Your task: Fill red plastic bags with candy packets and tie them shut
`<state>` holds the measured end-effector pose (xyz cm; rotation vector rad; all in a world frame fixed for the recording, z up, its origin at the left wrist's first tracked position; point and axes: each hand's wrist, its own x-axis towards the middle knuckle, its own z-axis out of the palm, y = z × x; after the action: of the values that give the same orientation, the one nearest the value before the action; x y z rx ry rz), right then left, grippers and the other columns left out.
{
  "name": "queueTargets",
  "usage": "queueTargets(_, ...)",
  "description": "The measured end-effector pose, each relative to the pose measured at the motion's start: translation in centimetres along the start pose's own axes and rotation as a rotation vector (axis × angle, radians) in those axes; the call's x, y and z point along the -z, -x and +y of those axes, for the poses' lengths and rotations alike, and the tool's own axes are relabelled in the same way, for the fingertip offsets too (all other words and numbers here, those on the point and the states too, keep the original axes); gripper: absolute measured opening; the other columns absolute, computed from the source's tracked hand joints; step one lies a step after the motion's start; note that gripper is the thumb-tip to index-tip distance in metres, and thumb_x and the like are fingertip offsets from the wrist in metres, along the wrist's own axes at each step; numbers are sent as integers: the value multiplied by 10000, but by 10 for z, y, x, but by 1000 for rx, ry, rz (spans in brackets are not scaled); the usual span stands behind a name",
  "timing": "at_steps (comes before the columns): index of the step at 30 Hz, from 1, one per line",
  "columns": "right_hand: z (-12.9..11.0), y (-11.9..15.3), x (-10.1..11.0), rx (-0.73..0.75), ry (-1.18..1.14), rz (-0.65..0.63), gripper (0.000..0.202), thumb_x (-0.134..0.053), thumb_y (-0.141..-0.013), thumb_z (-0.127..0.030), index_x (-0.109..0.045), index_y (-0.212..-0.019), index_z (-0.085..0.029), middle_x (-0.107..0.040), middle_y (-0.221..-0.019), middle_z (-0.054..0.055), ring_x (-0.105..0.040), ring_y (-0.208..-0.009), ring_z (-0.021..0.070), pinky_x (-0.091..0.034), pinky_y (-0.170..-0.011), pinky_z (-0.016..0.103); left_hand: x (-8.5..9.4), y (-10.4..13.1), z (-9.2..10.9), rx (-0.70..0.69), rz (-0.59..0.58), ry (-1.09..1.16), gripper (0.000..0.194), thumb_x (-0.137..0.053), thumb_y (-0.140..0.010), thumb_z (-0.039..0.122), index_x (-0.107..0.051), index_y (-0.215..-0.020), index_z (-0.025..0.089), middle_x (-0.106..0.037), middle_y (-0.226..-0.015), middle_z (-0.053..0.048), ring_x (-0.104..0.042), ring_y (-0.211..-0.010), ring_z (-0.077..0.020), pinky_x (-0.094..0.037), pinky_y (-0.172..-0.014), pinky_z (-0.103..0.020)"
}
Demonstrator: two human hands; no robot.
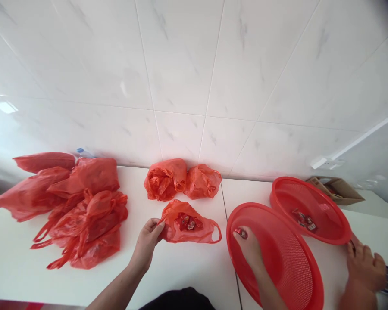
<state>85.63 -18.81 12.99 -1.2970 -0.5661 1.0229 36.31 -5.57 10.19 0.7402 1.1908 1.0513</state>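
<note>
My left hand (150, 239) pinches the left edge of a thin red plastic bag (210, 230) that lies open on the table. Inside the bag sit several small red-wrapped pieces (190, 222); what is in the wrappers cannot be made out. Over the near red plastic basket (278, 245), my right hand (250, 245) is closed around small red wrapped pieces (241, 233), which show at its fingertips. The near basket's perforated wall faces up, and no other pieces are visible in it.
Another red basket (326, 206) holds several wrapped pieces, with another person's hand (365, 265) by its rim. Filled red bags (93, 176) are piled at left. Two crumpled red bags (202, 181) lie against the wall. A cardboard box (349, 196) stands at back right.
</note>
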Motion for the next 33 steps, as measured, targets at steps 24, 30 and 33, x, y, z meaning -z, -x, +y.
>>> queueTargets(24, 193, 28, -215, -37, 183, -146, 470, -731, -558, -314, -563, -958, -495, -656, -1026, 73, -656, -921, 276, -508, -602, 424, 2, -3, 16, -9, 12, 28, 322, -745, -634, 408, -523, -695, 183, -594, -652, 47, -556, -602, -104, -490, -657, -264)
queueTargets(30, 173, 10, -227, -89, 214, -284, 219, -670, -599, -402, -582, -790, -464, -676, -785, 47, -662, -755, 247, -476, -565, 426, 16, -11, 17, -65, 24, 62, 317, -746, -652, 403, -535, -733, 181, -598, -681, 44, -551, -619, -95, -484, -651, -246)
queueTargets(33, 138, 3, -240, -22, 174, -398, 198, -651, -619, -412, -597, -805, -456, -673, -833, 55, -642, -845, 256, -491, -662, 449, 24, -12, 21, -86, 38, 93, 322, -746, -657, 405, -534, -749, 181, -604, -694, 40, -554, -631, -97, -488, -667, -251)
